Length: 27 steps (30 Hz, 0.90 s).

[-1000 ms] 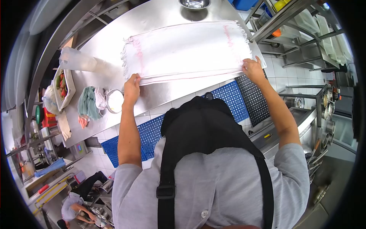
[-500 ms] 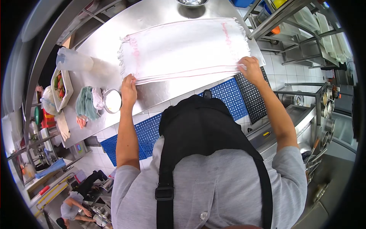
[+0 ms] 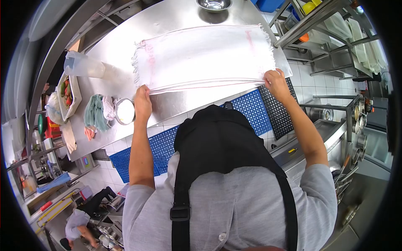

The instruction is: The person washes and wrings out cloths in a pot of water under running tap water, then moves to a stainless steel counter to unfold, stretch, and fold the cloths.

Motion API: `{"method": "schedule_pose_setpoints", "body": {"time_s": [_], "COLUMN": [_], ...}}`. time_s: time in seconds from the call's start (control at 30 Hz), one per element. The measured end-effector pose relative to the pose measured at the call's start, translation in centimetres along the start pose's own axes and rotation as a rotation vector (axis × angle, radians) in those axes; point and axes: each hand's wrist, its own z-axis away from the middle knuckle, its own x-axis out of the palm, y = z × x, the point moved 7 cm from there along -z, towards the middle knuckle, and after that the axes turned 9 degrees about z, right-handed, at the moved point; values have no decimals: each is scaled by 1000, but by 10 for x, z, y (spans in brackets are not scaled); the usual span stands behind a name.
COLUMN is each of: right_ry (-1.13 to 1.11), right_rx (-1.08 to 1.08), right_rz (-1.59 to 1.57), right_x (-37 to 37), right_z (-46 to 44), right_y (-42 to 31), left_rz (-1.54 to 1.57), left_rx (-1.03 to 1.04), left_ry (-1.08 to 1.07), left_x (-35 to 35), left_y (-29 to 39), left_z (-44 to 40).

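A white cloth (image 3: 201,54) with fringed ends and faint red marks lies spread on the steel table (image 3: 113,54), its near edge in several layers. At that edge's left corner, my left hand (image 3: 143,100) pinches the fabric between thumb and fingers. My right hand (image 3: 276,85) grips the near right corner the same way. Left of my left hand stands a round metal bowl (image 3: 124,111) with something white in it. Beside the bowl lie a crumpled green cloth (image 3: 96,113) and a pale pink cloth (image 3: 109,107).
A clear plastic jug (image 3: 86,65) and a white basket (image 3: 75,98) of red and green produce occupy the table's left. At the far edge is a steel bowl (image 3: 214,4). Metal shelving (image 3: 322,46) rises on the right. Another person (image 3: 77,221) works at lower left.
Both hands have come slightly nearer my body with the cloth's near edge, still pinching its corners. The cloth has shifted a little the same way. The other person has bent lower.
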Motion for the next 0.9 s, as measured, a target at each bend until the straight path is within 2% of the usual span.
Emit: {"method": "schedule_pose_setpoints", "body": {"time_s": [0.07,0.17,0.5,0.57,0.7,0.73,0.9], "right_ry": [-15,46,54,17,77,77,60], "right_rx": [-9,-3,19,93,43,41,-39], "right_rz": [3,-1,-37,-40,-11,-9,-21], "right_x": [2,2,14,7,14,20,16], "right_z": [7,10,22,22,34,38,36], "right_y": [-1,-2,6,3,20,29,40], "left_rz": [-74,-211,-226,-223,-342,-318,-531], "left_rx": [6,120,122,83,220,160,238], "left_ry": [-24,37,-11,-9,36,-36,-106], "left_x": [4,11,21,21,21,21,24], "left_y": [1,1,-4,-7,-9,-11,-14], "left_z": [4,15,20,15,19,17,23]}}
